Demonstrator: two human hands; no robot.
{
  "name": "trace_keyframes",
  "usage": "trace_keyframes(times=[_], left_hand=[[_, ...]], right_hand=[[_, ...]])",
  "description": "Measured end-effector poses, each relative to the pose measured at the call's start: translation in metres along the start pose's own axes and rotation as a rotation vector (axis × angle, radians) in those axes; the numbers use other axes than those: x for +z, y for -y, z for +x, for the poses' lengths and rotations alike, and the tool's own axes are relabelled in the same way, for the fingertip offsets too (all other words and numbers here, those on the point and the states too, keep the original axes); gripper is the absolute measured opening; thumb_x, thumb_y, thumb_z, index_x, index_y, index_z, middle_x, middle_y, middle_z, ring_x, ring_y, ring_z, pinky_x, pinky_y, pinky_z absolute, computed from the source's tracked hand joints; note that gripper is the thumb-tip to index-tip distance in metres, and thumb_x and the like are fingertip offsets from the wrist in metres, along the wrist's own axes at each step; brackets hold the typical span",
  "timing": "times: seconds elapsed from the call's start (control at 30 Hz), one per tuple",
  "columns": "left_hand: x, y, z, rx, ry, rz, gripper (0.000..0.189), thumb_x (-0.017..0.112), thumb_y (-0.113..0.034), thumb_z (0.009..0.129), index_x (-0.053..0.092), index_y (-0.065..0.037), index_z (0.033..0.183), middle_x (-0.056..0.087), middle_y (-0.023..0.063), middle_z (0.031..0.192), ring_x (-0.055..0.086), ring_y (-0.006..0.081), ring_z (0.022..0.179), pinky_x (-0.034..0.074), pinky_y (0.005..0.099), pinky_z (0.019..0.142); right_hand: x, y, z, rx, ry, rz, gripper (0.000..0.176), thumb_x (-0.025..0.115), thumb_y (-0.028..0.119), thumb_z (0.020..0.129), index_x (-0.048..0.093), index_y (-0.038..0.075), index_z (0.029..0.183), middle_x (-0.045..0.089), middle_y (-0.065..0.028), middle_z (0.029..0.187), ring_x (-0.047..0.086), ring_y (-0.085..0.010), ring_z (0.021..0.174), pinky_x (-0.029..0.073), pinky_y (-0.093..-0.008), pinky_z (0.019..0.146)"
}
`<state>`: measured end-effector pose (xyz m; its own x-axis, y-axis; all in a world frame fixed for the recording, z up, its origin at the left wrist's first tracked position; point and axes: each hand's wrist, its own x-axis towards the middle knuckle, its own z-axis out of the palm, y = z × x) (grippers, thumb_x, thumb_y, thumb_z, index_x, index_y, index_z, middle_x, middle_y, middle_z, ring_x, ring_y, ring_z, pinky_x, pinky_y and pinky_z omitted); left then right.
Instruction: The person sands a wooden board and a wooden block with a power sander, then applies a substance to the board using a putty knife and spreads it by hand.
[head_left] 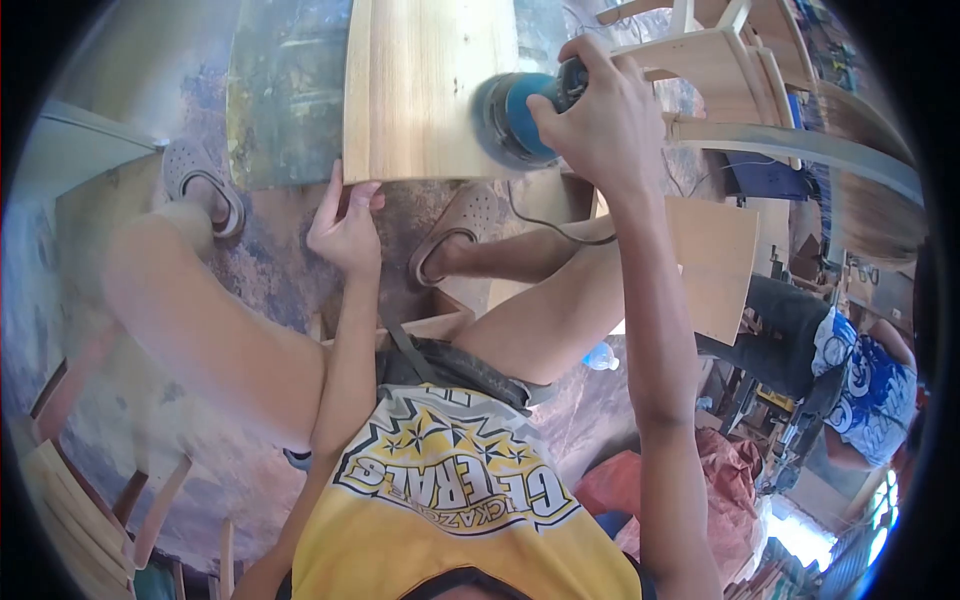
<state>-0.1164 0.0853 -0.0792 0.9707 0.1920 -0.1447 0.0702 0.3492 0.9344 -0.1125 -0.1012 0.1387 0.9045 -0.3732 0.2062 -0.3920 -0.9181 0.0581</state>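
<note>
From the head camera, the right hand has its fingers wrapped around a blue sander, which presses on the right side of a wooden board at far centre. The left hand grips the board's near edge, fingers closed on it. Another person sits at the right.

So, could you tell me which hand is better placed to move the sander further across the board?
Probably the right: the right hand grips the blue sander resting on the wooden board, while the left hand pinches the board's near edge.
</note>
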Motion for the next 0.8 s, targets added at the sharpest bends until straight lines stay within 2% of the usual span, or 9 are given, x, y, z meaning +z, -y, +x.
trace_keyframes(times=[0.1, 0.27, 0.33, 0.37, 0.53, 0.57, 0.67, 0.7, 0.8], left_hand=[[-0.003, -0.002, 0.000, 0.017, 0.018, 0.119, 0.045, 0.075, 0.006, 0.086, 0.065, 0.010, 0.130, 0.076, 0.0118, 0.088, 0.067, 0.0139, 0.066, 0.058, 0.0277, 0.061], [-0.003, -0.005, -0.006, 0.025, 0.019, 0.084, 0.044, 0.077, 0.003, 0.087, 0.065, 0.010, 0.129, 0.076, 0.0133, 0.093, 0.069, 0.0144, 0.070, 0.059, 0.0277, 0.063], [-0.008, -0.002, -0.007, 0.018, 0.024, 0.123, 0.045, 0.078, 0.002, 0.088, 0.065, 0.010, 0.129, 0.076, 0.0139, 0.094, 0.069, 0.0148, 0.072, 0.060, 0.0278, 0.064], [-0.008, 0.000, -0.008, 0.023, 0.030, 0.087, 0.045, 0.078, 0.000, 0.088, 0.064, 0.011, 0.130, 0.076, 0.0143, 0.095, 0.070, 0.0152, 0.074, 0.060, 0.0282, 0.064], [-0.011, 0.006, -0.011, 0.025, 0.029, 0.013, 0.049, 0.080, -0.007, 0.090, 0.062, 0.012, 0.131, 0.076, 0.0148, 0.096, 0.071, 0.0160, 0.076, 0.061, 0.0304, 0.066], [-0.014, 0.007, -0.012, 0.003, 0.054, 0.000, 0.051, 0.081, -0.011, 0.090, 0.062, 0.012, 0.132, 0.076, 0.0151, 0.097, 0.071, 0.0159, 0.077, 0.061, 0.0303, 0.067], [-0.017, 0.009, -0.015, 0.003, 0.085, 0.012, 0.056, 0.082, -0.018, 0.090, 0.061, 0.012, 0.133, 0.076, 0.0152, 0.098, 0.071, 0.0157, 0.078, 0.060, 0.0295, 0.070], [-0.018, 0.009, -0.013, 0.033, 0.091, 0.038, 0.059, 0.082, -0.021, 0.090, 0.061, 0.012, 0.134, 0.076, 0.0151, 0.099, 0.071, 0.0156, 0.079, 0.060, 0.0287, 0.071], [-0.017, 0.009, -0.012, 0.055, 0.084, 0.038, 0.056, 0.082, -0.019, 0.091, 0.061, 0.011, 0.134, 0.076, 0.0146, 0.100, 0.071, 0.0151, 0.080, 0.058, 0.0271, 0.071]], right_hand=[[-0.001, 0.001, 0.006, -0.027, 0.017, 0.040, 0.045, 0.077, 0.028, 0.074, 0.066, 0.018, 0.117, 0.065, -0.0213, 0.105, 0.070, -0.0418, 0.093, 0.058, -0.0489, 0.078], [0.005, 0.010, 0.042, 0.011, 0.033, 0.052, 0.046, 0.077, 0.029, 0.074, 0.066, 0.017, 0.118, 0.065, -0.0222, 0.106, 0.070, -0.0430, 0.096, 0.058, -0.0503, 0.077], [0.009, 0.012, 0.061, 0.024, 0.060, 0.022, 0.049, 0.081, 0.034, 0.074, 0.066, 0.020, 0.118, 0.067, -0.0160, 0.107, 0.070, -0.0388, 0.097, 0.056, -0.0484, 0.083], [0.012, 0.012, 0.070, 0.024, 0.063, 0.023, 0.049, 0.081, 0.034, 0.074, 0.066, 0.020, 0.118, 0.067, -0.0160, 0.107, 0.070, -0.0388, 0.097, 0.056, -0.0484, 0.083], [0.018, 0.009, 0.108, -0.054, -0.050, -0.028, 0.048, 0.080, 0.035, 0.075, 0.065, 0.019, 0.117, 0.068, -0.0160, 0.108, 0.071, -0.0380, 0.096, 0.056, -0.0479, 0.081], [0.007, 0.012, 0.110, 0.039, 0.001, 0.098, 0.032, 0.072, 0.021, 0.073, 0.063, 0.005, 0.099, 0.067, -0.0243, 0.099, 0.067, -0.0429, 0.097, 0.053, -0.0509, 0.083], [0.016, -0.004, 0.134, -0.019, -0.009, 0.162, 0.028, 0.070, 0.019, 0.072, 0.063, 0.006, 0.096, 0.068, -0.0231, 0.096, 0.068, -0.0421, 0.096, 0.054, -0.0497, 0.081], [0.011, 0.000, 0.139, 0.039, 0.030, 0.129, 0.025, 0.068, 0.016, 0.071, 0.064, 0.006, 0.094, 0.068, -0.0219, 0.091, 0.068, -0.0406, 0.094, 0.054, -0.0486, 0.081], [0.020, -0.005, 0.147, 0.012, -0.054, 0.077, 0.025, 0.067, 0.016, 0.071, 0.064, 0.006, 0.094, 0.069, -0.0223, 0.090, 0.068, -0.0399, 0.093, 0.054, -0.0483, 0.080]])
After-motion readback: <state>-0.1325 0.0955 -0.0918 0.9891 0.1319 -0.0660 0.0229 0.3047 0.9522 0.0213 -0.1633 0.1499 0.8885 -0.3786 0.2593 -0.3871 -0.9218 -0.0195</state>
